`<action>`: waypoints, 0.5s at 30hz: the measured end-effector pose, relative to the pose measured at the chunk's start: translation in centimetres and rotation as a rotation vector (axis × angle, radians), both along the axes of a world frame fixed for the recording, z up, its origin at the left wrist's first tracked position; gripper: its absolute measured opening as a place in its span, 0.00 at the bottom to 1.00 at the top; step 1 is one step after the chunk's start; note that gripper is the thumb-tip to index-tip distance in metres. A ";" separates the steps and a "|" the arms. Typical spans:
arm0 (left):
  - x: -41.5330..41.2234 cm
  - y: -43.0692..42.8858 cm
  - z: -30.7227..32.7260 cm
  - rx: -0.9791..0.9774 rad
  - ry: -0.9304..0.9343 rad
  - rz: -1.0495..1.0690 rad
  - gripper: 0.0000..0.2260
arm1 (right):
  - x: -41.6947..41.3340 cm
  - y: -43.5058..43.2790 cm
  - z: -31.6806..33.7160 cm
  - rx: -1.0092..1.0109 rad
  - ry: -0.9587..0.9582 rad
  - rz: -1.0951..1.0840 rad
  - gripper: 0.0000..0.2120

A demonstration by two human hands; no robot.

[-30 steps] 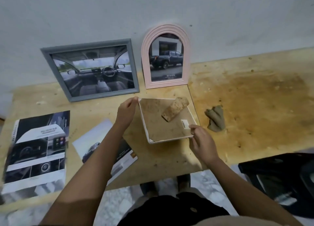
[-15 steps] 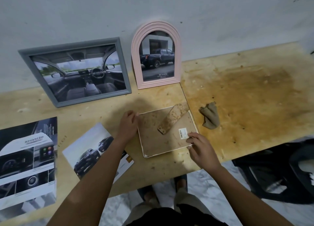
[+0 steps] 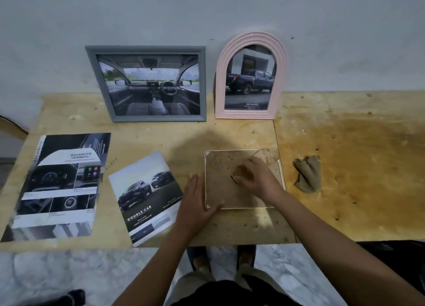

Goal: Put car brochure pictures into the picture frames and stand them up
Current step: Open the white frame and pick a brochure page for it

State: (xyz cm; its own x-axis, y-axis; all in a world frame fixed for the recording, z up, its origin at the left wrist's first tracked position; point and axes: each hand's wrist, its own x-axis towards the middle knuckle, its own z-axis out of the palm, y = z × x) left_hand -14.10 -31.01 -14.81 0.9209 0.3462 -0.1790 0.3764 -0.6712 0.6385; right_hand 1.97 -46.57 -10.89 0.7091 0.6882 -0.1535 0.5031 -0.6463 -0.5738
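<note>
Two frames stand filled; a third lies face down under both hands.

The wooden surface (image 3: 345,167) runs along a pale wall. The grey frame (image 3: 145,49) leans on that wall with a car-interior picture in it. The large brochure sheet (image 3: 59,186) lies flat at the near left. The pink arched frame (image 3: 220,91) stands just right of the grey one and shows a pickup. The "Double Cab" page (image 3: 147,195) lies between the sheet and the white square frame (image 3: 218,167), which rests back-up near the front edge. The left hand (image 3: 195,204) lies flat beside that frame's near-left corner, grip apart, thumb across the corner. The right hand (image 3: 255,179) rests on the backing with fingers bent down; I cannot tell whether its grip pinches anything. A crumpled cloth (image 3: 308,176) lies just right of the frame.
</note>
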 end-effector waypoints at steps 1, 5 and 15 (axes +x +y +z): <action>-0.5 -0.4 -0.3 0.030 0.011 -0.013 0.51 | 0.6 1.5 0.3 -0.076 0.004 0.066 0.22; -1.3 -1.3 -1.6 0.131 0.088 -0.017 0.51 | 1.3 6.7 0.7 -0.327 -0.037 0.315 0.40; -1.3 -1.6 -2.9 0.177 0.056 0.002 0.43 | 2.4 10.2 1.7 -0.617 -0.183 0.503 0.51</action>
State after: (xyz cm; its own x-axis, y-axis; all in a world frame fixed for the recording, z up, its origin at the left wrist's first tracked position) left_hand -15.40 -32.62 -17.72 0.9106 0.3783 -0.1662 0.4093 -0.7708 0.4882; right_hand 4.32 -36.33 -9.15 0.3885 0.7602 -0.5208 0.8684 -0.4910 -0.0689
